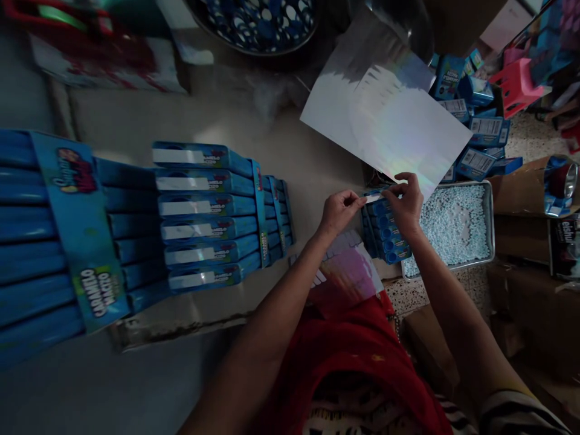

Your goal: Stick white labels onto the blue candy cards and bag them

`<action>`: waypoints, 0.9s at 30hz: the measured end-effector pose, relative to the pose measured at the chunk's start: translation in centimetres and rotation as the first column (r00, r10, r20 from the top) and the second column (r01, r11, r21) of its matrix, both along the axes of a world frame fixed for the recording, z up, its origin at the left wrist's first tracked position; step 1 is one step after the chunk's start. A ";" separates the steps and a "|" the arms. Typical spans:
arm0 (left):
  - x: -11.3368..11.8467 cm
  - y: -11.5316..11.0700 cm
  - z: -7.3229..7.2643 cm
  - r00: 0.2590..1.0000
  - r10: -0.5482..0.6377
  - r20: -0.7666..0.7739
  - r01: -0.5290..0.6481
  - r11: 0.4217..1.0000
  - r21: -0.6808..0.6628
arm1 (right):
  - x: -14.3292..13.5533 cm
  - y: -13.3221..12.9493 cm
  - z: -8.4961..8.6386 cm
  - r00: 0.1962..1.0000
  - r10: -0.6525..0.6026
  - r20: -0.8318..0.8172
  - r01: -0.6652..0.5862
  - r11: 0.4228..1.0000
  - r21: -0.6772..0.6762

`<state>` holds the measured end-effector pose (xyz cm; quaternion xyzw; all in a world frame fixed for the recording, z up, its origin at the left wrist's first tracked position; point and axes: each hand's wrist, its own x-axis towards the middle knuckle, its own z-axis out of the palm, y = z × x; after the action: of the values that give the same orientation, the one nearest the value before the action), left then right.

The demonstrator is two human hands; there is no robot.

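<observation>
Between my two hands a small white strip (374, 197) is stretched along the top edge of a stack of blue tubes (388, 232). My left hand (341, 211) pinches the strip's left end. At its right end my right hand (405, 202) holds it between the fingertips. Below the strip, the open round ends of the tubes show. A large sheet of white paper (385, 109) lies just beyond my right hand.
Blue packs with white strips (194, 205) stand left of centre, beside a larger blue bundle (81, 229). A tray of pale blue pellets (457, 223) is at right. Small blue boxes (478, 133) pile behind it. A round container of lids (258, 48) stands at the back.
</observation>
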<state>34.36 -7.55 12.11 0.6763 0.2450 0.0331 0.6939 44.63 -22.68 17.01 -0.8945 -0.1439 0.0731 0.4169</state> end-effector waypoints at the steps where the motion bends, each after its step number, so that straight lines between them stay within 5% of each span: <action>1: 0.0 -0.1 -0.1 1.000 0.001 0.000 -0.001 1.000 0.001 | 0.0 0.0 0.0 1.000 -0.004 -0.006 0.004 1.000 0.007; 10: 0.6 -1.7 -3.1 0.998 0.056 0.034 -0.055 0.998 -0.031 | 0.9 -0.9 -0.7 0.999 -0.033 0.038 0.034 0.999 -0.041; 14: 1.2 -3.8 -5.4 0.988 0.130 -0.079 -0.143 0.971 -0.190 | 2.2 -2.0 -2.8 0.993 -0.012 -0.120 0.015 1.000 0.021; 17: 0.3 -3.7 -6.2 0.973 0.151 -0.173 -0.179 0.970 -0.163 | 3.4 -2.4 -4.6 0.978 -0.014 -0.207 0.030 0.997 0.075; 19: -1.6 -2.3 -6.3 0.978 0.140 -0.152 -0.150 0.987 -0.055 | 3.9 -2.6 -4.8 0.978 -0.006 -0.207 0.021 0.997 0.068; 22: -6.5 0.4 -5.8 0.986 0.009 -0.166 0.022 0.982 0.185 | 2.5 -3.2 -2.4 0.997 0.032 -0.068 -0.030 0.999 0.022; 27: -16.4 0.9 -5.5 0.895 -0.227 -0.385 0.397 0.797 0.455 | -7.8 -4.6 2.9 0.962 0.168 0.213 -0.144 0.982 -0.124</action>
<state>17.91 -6.67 6.62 0.8667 0.2163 -0.1247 0.4319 36.82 -27.29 19.87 -0.9040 -0.2558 0.0128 0.3423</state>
